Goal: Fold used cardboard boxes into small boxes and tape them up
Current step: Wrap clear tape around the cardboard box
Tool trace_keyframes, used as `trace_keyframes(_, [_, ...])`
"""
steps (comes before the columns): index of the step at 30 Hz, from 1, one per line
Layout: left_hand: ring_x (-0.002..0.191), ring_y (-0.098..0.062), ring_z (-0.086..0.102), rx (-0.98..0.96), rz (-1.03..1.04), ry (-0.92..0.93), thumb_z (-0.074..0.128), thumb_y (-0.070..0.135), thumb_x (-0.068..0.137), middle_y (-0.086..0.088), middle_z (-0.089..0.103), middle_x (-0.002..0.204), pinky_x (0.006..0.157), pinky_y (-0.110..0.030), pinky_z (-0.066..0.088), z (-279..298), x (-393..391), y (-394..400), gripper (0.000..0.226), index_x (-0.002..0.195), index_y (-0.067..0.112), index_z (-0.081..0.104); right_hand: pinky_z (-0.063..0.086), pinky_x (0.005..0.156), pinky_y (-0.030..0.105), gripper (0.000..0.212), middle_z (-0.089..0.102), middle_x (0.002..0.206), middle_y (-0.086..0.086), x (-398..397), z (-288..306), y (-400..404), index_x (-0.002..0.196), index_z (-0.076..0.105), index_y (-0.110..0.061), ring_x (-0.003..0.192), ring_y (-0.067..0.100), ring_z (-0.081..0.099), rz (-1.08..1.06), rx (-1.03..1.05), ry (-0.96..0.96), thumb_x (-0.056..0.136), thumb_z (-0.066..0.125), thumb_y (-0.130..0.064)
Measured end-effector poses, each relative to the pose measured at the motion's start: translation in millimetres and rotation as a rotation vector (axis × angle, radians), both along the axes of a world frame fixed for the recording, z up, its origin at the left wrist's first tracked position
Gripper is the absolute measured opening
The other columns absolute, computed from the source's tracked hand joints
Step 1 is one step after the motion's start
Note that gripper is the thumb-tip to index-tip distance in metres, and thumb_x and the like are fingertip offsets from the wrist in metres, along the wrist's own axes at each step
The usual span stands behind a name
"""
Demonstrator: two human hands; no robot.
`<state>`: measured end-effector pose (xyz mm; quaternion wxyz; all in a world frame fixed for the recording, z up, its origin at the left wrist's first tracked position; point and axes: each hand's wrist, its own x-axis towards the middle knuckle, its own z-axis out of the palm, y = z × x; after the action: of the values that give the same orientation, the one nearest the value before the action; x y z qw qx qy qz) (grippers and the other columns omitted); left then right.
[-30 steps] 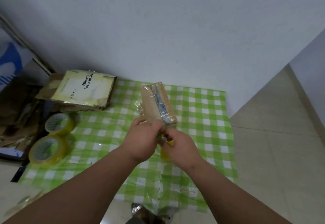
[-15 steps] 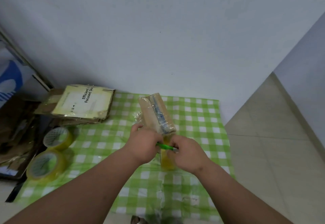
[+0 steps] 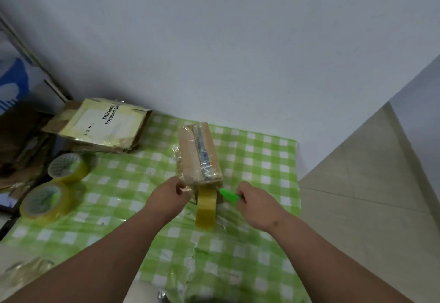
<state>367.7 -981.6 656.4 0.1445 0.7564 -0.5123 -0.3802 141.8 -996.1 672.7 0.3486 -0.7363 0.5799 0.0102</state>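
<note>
While two spare tape rolls [image 3: 57, 183] sit at the table's [image 3: 262, 160] left edge below flattened cardboard [image 3: 104, 125], the left hand [image 3: 170, 195] pinches the small box [image 3: 198, 154] at mid-table, already wrapped in tape. A tape roll [image 3: 206, 207] stands against its near end. The right hand [image 3: 258, 204] grips a green cutter [image 3: 228, 194]; cutting the tape free likely remains.

Matt brown cardboard on the small box [image 3: 198, 154], wrapped in glossy clear tape that crinkles at its edges. Shiny yellowish tape roll [image 3: 206, 207] below it, smooth green plastic tool [image 3: 229, 195] beside, all on a slick checked plastic tablecloth [image 3: 259, 160].
</note>
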Motion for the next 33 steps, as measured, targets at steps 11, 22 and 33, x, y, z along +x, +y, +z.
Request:
trace_keyframes(11, [0.094, -0.019, 0.066, 0.188, 0.301, 0.515, 0.069, 0.021, 0.091, -0.008, 0.068, 0.104, 0.095, -0.041, 0.050, -32, -27, 12, 0.041, 0.125, 0.036, 0.051, 0.033, 0.054, 0.027, 0.016, 0.052, 0.076, -0.005, 6, -20, -11, 0.111, 0.043, -0.027, 0.064, 0.013, 0.049, 0.007, 0.090, -0.169, 0.097, 0.050, -0.024])
trace_keyframes(22, [0.079, -0.023, 0.059, 0.161, 0.347, 0.589, 0.071, 0.019, 0.088, -0.010, 0.064, 0.090, 0.071, -0.036, 0.047, -57, -33, 7, 0.030, 0.104, 0.044, 0.064, 0.031, 0.060, 0.031, 0.010, 0.049, 0.077, -0.010, 18, -33, -22, 0.094, 0.046, -0.027, 0.075, 0.018, 0.051, 0.031, -0.013, -0.125, 0.097, 0.055, -0.032])
trace_keyframes(33, [0.067, -0.021, 0.055, 0.178, 0.393, 0.718, 0.070, 0.007, 0.089, -0.009, 0.057, 0.077, 0.065, -0.036, 0.047, -58, -28, 4, 0.025, 0.099, 0.029, 0.068, 0.034, 0.064, 0.030, 0.020, 0.051, 0.085, -0.004, 34, -34, -24, 0.105, 0.052, -0.018, 0.075, 0.020, 0.048, 0.041, -0.117, -0.042, 0.100, 0.048, -0.037])
